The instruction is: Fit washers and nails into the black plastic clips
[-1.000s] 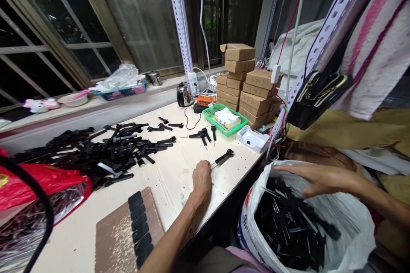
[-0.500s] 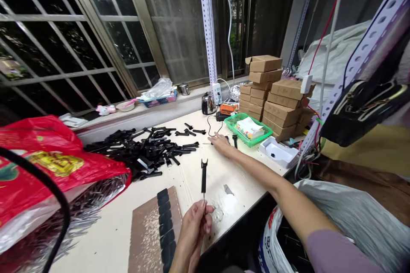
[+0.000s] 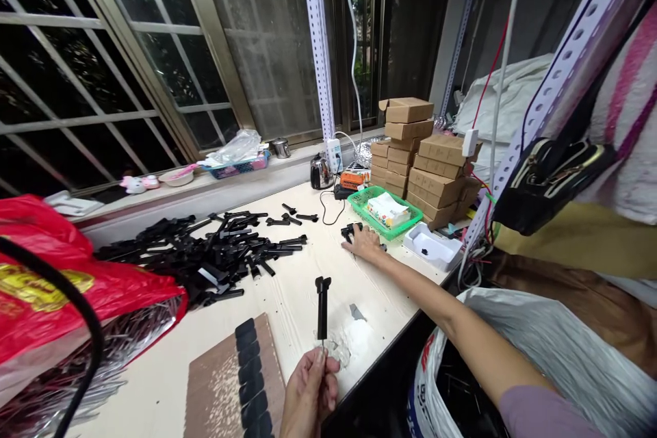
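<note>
My left hand (image 3: 311, 387), low in the middle, pinches a thin metal rod (image 3: 323, 344). A slim black plastic piece (image 3: 322, 311) with a forked top stands upright on the rod's end. Out across the table, my right hand (image 3: 365, 244) lies low with its fingers apart. Its fingertips are at a small black part (image 3: 350, 230), partly covered by the hand; whether they touch it I cannot tell. To the left spreads a heap of similar black plastic pieces (image 3: 220, 246).
A brown board (image 3: 210, 369) carries a row of dark pads (image 3: 250, 363). A green basket (image 3: 354, 200), a white tray (image 3: 436, 250) and stacked cardboard boxes (image 3: 436, 185) stand at the right. A red bag (image 3: 102, 274) lies left; a white sack (image 3: 518, 328) is below right.
My right hand has drawn back slightly from the rod-like thing it was over and is now at the small black part. The black piece in my left hand has turned. The view has shifted.
</note>
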The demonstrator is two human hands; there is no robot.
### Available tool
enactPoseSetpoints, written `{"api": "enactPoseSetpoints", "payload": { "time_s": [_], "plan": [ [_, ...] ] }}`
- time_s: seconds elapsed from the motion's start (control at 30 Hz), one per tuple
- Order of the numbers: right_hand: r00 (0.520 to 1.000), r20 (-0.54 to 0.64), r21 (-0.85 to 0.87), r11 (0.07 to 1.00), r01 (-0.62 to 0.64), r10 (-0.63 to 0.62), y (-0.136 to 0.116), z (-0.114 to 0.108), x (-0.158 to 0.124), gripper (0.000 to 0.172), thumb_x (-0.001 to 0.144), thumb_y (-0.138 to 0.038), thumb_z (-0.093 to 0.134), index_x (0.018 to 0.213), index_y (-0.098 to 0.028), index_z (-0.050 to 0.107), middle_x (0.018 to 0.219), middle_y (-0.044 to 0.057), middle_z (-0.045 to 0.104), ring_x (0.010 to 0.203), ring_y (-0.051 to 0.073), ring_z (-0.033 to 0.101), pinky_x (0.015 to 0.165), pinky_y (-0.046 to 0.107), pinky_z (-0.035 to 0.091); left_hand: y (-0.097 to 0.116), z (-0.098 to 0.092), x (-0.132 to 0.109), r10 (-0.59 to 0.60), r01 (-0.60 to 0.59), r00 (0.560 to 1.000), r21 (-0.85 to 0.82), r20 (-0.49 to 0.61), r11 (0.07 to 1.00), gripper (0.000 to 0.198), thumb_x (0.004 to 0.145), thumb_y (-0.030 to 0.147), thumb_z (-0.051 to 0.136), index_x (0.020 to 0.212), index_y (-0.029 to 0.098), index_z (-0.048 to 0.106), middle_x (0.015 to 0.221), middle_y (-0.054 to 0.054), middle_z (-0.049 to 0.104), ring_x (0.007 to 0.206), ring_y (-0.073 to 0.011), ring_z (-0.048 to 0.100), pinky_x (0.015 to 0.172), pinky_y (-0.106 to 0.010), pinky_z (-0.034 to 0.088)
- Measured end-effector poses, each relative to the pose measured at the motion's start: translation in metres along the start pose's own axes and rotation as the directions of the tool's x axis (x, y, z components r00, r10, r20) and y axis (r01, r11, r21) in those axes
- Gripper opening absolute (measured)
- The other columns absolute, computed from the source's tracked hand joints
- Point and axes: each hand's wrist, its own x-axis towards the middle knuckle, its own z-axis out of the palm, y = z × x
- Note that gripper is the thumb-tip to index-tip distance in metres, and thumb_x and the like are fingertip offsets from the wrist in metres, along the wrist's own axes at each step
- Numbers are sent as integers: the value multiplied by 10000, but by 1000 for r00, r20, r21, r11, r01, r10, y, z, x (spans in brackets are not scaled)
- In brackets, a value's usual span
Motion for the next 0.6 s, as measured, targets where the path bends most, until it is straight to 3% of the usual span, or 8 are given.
{"api": "enactPoseSetpoints", "payload": {
  "time_s": [0.17, 0.3, 0.5, 0.6],
  "plan": [
    [999, 41, 48, 999, 20, -22, -19, 4, -2, 430, 854, -347, 511, 1201, -108, 426, 1136, 213, 513, 1040, 304, 539, 832, 382, 416, 7, 8, -8, 94, -93, 993, 17, -67, 995, 439, 649, 542, 718, 764, 149, 559, 641, -10, 621, 395, -37, 418, 371, -150, 301],
    [994, 66, 85, 993, 79, -85, -12, -6, -13, 433, 821, -263, 524, 1210, -123, 397, 1107, 191, 532, 981, 293, 569, 801, 372, 427, 21, 16, -24, 170, -162, 982, 95, -87, 982, 403, 688, 504, 699, 795, 140, 562, 601, 5, 600, 415, -47, 428, 393, -154, 332],
    [986, 62, 130, 981, 147, -156, 34, -45, -55, 434, 831, -202, 468, 1246, -171, 347, 1144, 126, 532, 1017, 244, 537, 854, 356, 403, 21, 51, -46, 164, -175, 983, 174, 80, 969, 383, 733, 487, 657, 834, 133, 551, 640, -4, 611, 426, -57, 436, 397, -168, 343],
    [977, -76, 258, 943, 211, -198, 77, -80, -92, 511, 810, -243, 460, 1291, -159, 308, 1124, 94, 547, 970, 215, 528, 835, 335, 411, 7, 77, -59, 96, -145, 969, 213, 228, 966, 374, 763, 498, 618, 839, 140, 543, 634, -5, 609, 425, -66, 436, 376, -168, 343]
  ]
}}
